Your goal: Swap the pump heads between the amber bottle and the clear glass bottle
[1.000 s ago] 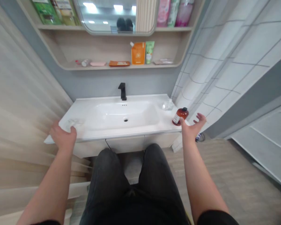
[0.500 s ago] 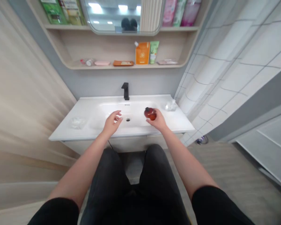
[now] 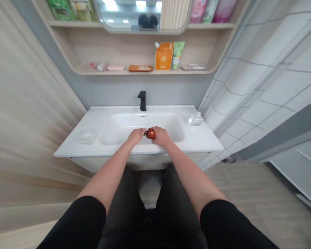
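Note:
A small amber-brown bottle lies tilted over the front of the white sink basin, its dark cap pointing left. My right hand is wrapped round the bottle's body from the right. At the other end, my left hand has its fingers closed on the dark bottle cap, which they partly cover. Behind both hands stands the black faucet.
A clear container stands on the counter's right side, and a clear dish on the left. Above, the shelf holds an orange pouch, a green tube and small packs. A mirror hangs over it.
My right hand has brought the amber bottle left and tipped it sideways. My left hand, open before, has moved right and closed on the cap. The view has shifted slightly.

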Action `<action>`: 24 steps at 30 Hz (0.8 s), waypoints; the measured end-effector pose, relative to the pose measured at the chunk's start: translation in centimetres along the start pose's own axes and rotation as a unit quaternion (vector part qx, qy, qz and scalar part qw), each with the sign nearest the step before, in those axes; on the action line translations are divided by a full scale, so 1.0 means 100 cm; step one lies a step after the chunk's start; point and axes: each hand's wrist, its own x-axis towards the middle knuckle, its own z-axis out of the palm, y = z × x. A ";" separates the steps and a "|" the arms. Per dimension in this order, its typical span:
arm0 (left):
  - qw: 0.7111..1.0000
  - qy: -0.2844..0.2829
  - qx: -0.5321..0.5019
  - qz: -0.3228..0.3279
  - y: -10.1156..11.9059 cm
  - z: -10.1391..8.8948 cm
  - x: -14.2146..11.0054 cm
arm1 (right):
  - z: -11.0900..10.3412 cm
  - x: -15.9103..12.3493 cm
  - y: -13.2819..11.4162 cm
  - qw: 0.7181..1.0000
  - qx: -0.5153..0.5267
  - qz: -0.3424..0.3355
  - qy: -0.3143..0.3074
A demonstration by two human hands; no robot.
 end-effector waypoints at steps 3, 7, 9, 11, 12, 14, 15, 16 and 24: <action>0.995 0.040 -0.076 -0.042 -0.009 0.001 0.002 | -0.001 -0.002 -0.003 1.000 -0.011 0.002 -0.003; 0.997 0.004 -0.065 0.030 -0.009 -0.001 0.000 | -0.003 -0.001 -0.004 1.000 -0.015 0.006 -0.015; 0.999 -0.015 0.004 0.032 -0.003 -0.002 -0.003 | -0.002 -0.001 -0.004 1.000 -0.013 0.002 -0.012; 0.998 0.001 0.066 0.009 0.003 -0.002 -0.008 | -0.001 -0.001 -0.004 1.000 -0.012 -0.004 -0.007; 0.996 0.016 0.087 0.001 0.007 -0.003 -0.010 | -0.001 -0.001 -0.004 1.000 -0.011 -0.007 -0.005; 0.993 0.040 0.106 0.012 0.012 -0.003 -0.015 | -0.001 -0.001 -0.005 1.000 -0.010 -0.010 -0.004; 0.993 0.040 0.110 0.029 0.014 -0.004 -0.017 | -0.001 -0.001 -0.005 1.000 -0.010 -0.010 -0.004; 0.992 0.031 0.115 0.046 0.015 -0.004 -0.018 | -0.002 -0.001 -0.005 1.000 -0.011 -0.011 -0.005; 0.991 0.044 0.130 0.010 0.015 -0.006 -0.017 | -0.005 -0.003 -0.006 1.000 -0.012 -0.025 -0.002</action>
